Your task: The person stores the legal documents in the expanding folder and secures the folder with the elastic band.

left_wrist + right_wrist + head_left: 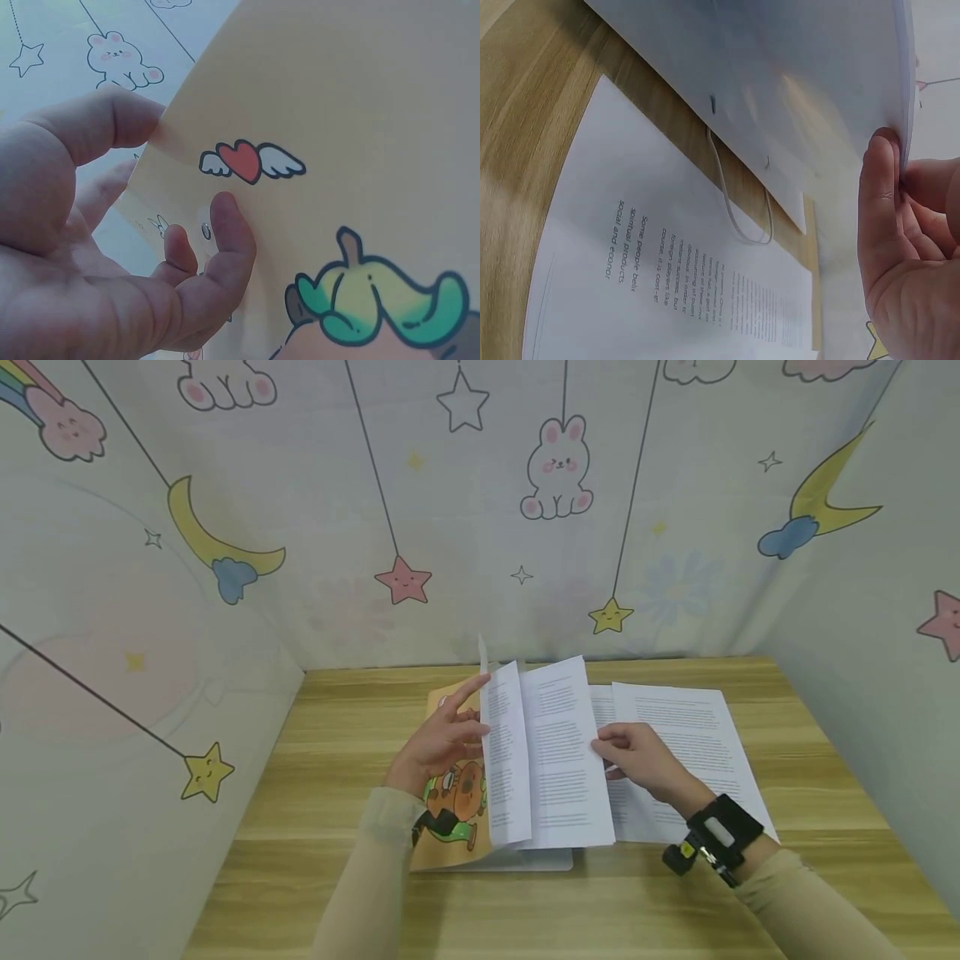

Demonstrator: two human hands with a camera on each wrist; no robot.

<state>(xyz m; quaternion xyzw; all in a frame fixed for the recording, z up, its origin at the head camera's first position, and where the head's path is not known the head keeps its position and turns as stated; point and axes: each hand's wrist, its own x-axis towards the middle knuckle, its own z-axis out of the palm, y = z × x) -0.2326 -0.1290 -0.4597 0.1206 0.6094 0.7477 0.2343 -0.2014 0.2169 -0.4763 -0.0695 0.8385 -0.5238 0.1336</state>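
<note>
Held partly open near the middle of a table [337,777]: a thin folder [536,860] with a smooth tan cover [444,857], tilted up and printed with a brown cartoon animal [467,789] and a red heart [240,161] with white wings. Beside the cover, white rectangular pages [566,752] in dense dark type, straight-edged and slightly fanned. From the right wrist, a glossy pale panel [780,97] with a thin loop of cord [748,241].

At the right edge of the pages, a right hand [641,756], pinching paper between thumb and fingers. At the edge of the cover, a left hand [438,743] with fingers spread to both sides; lightly touching or truly pinching, impossible to tell from these angles. On both arms, beige sleeves [367,868]; around the right wrist, a black strap [723,831].

Underneath, long bands of yellow-brown wood grain. Behind and to both sides, pale walls [480,502] decorated with stars [403,581], yellow moons [225,543] and a white rabbit [558,468].

Within the folder, the typed pages, partly raised; just to the right, flat on the wood, overlapping loose sheets [678,735] with similar print.
</note>
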